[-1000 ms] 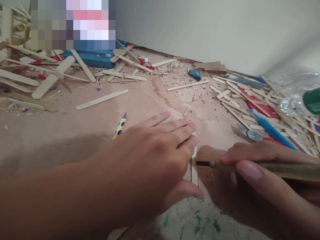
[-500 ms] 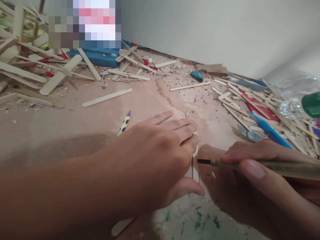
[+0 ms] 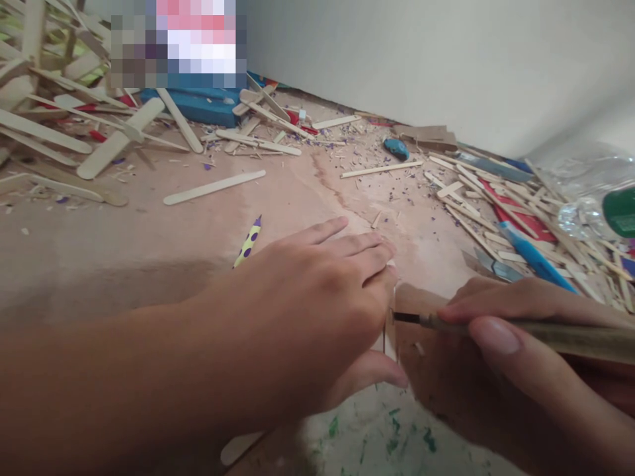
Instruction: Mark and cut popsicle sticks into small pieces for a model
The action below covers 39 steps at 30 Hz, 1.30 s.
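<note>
My left hand (image 3: 332, 291) lies flat with its fingers stretched out, pressing a narrow wooden craft stick (image 3: 390, 340) against the table. Most of that stick is hidden under the palm and fingers. My right hand (image 3: 536, 383) is closed around the handle of a slim craft knife (image 3: 555, 335). Its dark, narrow blade points left and meets the stick's right edge, between the left thumb and fingers. Just beyond the left wrist rests a small yellow pencil stub with purple dots (image 3: 248, 241).
A loose craft stick (image 3: 215, 188) lies ahead on the wooden table (image 3: 99, 231). Piled sticks and a blue box (image 3: 193, 106) are at the back left. To the right are cut strips, a blue-handled cutter (image 3: 538, 258) and a clear bottle with a green cap (image 3: 620, 211). A blue lump (image 3: 395, 149) sits near the wall.
The view has shifted slightly. Both hands keep nearly the same pose, with the blade still at the stick's edge.
</note>
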Each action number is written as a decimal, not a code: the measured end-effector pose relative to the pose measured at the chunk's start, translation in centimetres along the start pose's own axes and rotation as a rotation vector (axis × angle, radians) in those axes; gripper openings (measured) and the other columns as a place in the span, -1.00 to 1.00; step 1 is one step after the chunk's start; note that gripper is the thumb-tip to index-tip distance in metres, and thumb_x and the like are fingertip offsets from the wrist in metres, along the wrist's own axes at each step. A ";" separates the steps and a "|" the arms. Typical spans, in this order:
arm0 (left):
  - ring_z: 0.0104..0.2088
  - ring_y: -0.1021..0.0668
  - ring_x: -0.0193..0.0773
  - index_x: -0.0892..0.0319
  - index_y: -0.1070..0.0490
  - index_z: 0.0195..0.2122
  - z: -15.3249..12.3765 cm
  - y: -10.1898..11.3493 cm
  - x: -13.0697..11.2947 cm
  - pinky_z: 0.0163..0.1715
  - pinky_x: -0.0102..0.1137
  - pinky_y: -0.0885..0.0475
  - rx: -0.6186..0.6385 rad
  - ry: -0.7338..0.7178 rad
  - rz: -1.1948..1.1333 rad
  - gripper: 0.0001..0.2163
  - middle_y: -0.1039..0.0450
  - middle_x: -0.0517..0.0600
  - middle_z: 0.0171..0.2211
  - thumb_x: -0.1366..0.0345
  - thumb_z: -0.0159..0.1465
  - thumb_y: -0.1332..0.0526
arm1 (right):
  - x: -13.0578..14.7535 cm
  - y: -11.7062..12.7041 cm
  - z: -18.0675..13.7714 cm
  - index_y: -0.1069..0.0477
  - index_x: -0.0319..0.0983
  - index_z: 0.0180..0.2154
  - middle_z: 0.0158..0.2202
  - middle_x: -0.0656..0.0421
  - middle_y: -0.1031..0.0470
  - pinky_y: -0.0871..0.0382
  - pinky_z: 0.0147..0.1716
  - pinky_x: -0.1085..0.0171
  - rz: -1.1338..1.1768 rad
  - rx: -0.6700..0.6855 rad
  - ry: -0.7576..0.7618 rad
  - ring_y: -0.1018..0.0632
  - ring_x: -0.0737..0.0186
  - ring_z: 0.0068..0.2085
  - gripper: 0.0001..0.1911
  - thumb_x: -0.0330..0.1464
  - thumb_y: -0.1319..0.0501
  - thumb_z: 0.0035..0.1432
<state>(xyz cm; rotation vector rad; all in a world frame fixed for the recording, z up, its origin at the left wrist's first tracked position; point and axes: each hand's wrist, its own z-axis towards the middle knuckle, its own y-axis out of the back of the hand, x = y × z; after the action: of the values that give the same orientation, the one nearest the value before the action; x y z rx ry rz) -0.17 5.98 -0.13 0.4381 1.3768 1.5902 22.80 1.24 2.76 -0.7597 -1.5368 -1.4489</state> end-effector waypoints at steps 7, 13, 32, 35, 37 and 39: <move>0.20 -0.56 0.06 0.23 -0.58 0.02 0.0 -0.1 0.0 0.31 -0.08 -0.37 0.023 0.009 0.012 -0.49 -0.57 0.19 0.15 -0.16 0.38 -0.27 | -0.3 -0.1 0.0 -0.56 -0.06 -0.24 -0.46 0.20 -0.53 -0.46 -0.58 0.29 -0.034 0.083 0.065 -0.53 0.26 -0.52 -0.89 -0.36 -0.26 0.37; 0.27 -0.50 0.04 0.22 -0.54 0.12 0.0 -0.3 0.0 0.36 -0.06 -0.30 0.032 0.029 0.042 -0.45 -0.51 0.19 0.23 -0.17 0.40 -0.23 | -0.7 -0.1 0.3 -0.56 -0.11 -0.22 -0.46 0.19 -0.53 -0.43 -0.58 0.26 -0.095 0.053 0.155 -0.50 0.27 -0.52 -0.89 -0.40 -0.25 0.37; 0.28 -0.49 0.05 0.28 -0.51 0.18 -0.2 -0.2 0.0 0.38 -0.04 -0.28 0.028 0.024 0.051 -0.42 -0.48 0.19 0.26 -0.15 0.44 -0.18 | 0.8 0.3 0.2 -0.59 -0.01 -0.16 -0.36 0.22 -0.66 -0.48 -0.58 0.31 -0.140 0.030 0.009 -0.61 0.24 -0.50 -0.91 -0.27 -0.39 0.28; 0.27 -0.50 0.04 0.27 -0.50 0.20 -0.3 -0.2 0.0 0.38 -0.03 -0.27 0.021 0.012 0.036 -0.43 -0.47 0.19 0.27 -0.13 0.44 -0.19 | 2.0 1.2 0.5 -0.58 0.03 -0.18 -0.43 0.26 -0.64 -0.24 -0.74 0.34 -0.281 -0.079 0.009 -0.52 0.29 -0.59 -0.88 -0.15 -0.40 0.25; 0.28 -0.49 0.04 0.29 -0.49 0.20 -0.4 -0.1 0.0 0.38 -0.04 -0.27 0.012 0.009 0.029 -0.43 -0.46 0.21 0.27 -0.13 0.44 -0.21 | 2.8 2.0 0.9 -0.60 0.05 -0.23 -0.45 0.27 -0.62 -0.23 -0.73 0.35 -0.380 -0.113 0.038 -0.53 0.30 -0.57 -0.85 -0.07 -0.40 0.23; 0.29 -0.48 0.05 0.31 -0.49 0.20 -0.5 -0.2 0.0 0.39 -0.05 -0.26 0.002 0.011 0.026 -0.42 -0.46 0.22 0.27 -0.13 0.43 -0.21 | 3.5 3.1 1.4 -0.62 0.04 -0.28 -0.49 0.27 -0.60 -0.27 -0.70 0.36 -0.492 -0.089 0.066 -0.51 0.32 -0.57 -0.80 -0.02 -0.39 0.22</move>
<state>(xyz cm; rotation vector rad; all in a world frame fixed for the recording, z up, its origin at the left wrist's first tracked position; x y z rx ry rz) -0.43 5.69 -0.43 0.4505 1.3859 1.6144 23.69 2.63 7.34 -0.3887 -1.6901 -1.8880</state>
